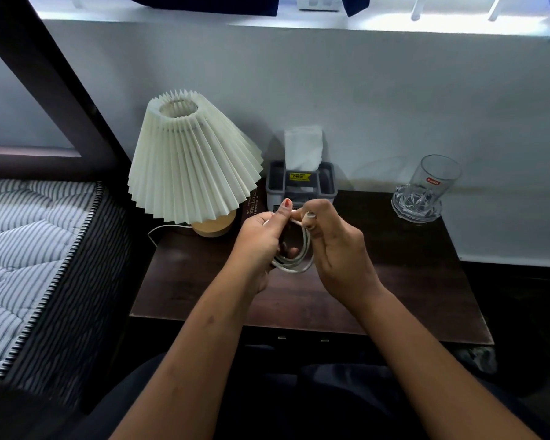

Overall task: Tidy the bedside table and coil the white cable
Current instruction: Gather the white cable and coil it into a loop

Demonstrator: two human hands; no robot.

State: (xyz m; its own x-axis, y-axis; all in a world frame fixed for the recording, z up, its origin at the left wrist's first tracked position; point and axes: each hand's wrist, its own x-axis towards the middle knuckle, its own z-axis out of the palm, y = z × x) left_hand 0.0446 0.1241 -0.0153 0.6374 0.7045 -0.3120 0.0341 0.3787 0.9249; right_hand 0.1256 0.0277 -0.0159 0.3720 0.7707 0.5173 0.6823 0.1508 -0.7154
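Note:
The white cable (299,260) hangs in several loops between both hands, above the middle of the dark wooden bedside table (394,281). My left hand (262,239) pinches the top of the loops with thumb and fingers. Close against it, my right hand (337,249) grips the cable's end near the plug. The lower part of the coil shows below the fingers; its upper part is hidden by them.
A pleated white lamp (191,157) on a wooden base stands at the table's back left, its cord trailing off the edge. A grey tissue holder (302,182) sits behind my hands. A clear glass (432,182) on a glass coaster is at the back right. A striped mattress (29,249) lies left.

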